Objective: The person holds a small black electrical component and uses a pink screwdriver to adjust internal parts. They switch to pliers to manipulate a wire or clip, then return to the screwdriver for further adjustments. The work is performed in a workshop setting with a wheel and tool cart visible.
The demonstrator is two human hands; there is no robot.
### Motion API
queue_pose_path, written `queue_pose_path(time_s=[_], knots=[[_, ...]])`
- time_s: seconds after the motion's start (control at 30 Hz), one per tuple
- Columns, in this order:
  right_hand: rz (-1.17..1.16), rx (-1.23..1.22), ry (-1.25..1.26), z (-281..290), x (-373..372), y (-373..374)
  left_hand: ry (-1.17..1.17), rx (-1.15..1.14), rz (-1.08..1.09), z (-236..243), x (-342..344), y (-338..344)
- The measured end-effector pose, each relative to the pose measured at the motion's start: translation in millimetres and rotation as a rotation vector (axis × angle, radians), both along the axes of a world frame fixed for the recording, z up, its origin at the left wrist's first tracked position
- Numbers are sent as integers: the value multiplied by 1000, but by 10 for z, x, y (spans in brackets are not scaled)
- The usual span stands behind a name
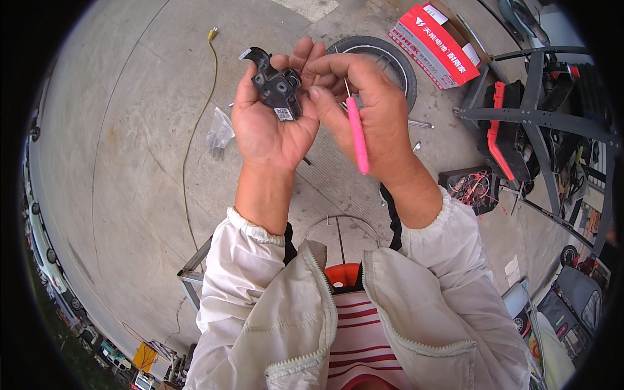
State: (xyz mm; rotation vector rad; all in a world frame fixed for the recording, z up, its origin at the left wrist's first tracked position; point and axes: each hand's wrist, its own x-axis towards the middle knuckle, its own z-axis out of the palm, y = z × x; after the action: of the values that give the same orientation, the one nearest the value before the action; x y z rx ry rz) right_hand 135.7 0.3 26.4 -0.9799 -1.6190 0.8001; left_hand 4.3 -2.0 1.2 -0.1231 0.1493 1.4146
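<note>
The glossy black, irregularly shaped part (278, 88) could slip from the bare left hand (276, 130) if that cradling hold loosens or tips; it is held in the air above the grey concrete floor (140, 136). The left thumb runs along 1 side of it, with the fingers curled behind; how firmly they press, I cannot tell. In the right hand (370, 97), the fingers are closed around a slim pink-handled tool with a thin metal shaft (357, 133). That shaft could scratch the part or prick the left palm if the wrist turned carelessly, since the 2 hands nearly meet. A small piece dropped here might roll toward the black-tyred wheel (406, 68) or the crumpled clear plastic bag (220, 134).

The part has a curved arm at its upper left ending in a pale tip, rounded raised features mid-body, and a white label with a square code near its lower end.
</note>
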Motion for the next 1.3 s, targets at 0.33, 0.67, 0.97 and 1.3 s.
queue_pose_path(time_s=[0.33, 0.67, 0.97, 1.3], knots=[[-19, 59, -11, -4, -7, -7, 41, 92, 2, 42, 42, -10], [39, 6, -233, -30, 63, -13, 57, 96, 98, 68, 37, 27], [54, -59, -331, -34, 84, -10, 148, 33, 31, 57, 18, 28], [33, -82, -416, -34, 114, 2, 161, 8, 2, 23, 63, 9]])
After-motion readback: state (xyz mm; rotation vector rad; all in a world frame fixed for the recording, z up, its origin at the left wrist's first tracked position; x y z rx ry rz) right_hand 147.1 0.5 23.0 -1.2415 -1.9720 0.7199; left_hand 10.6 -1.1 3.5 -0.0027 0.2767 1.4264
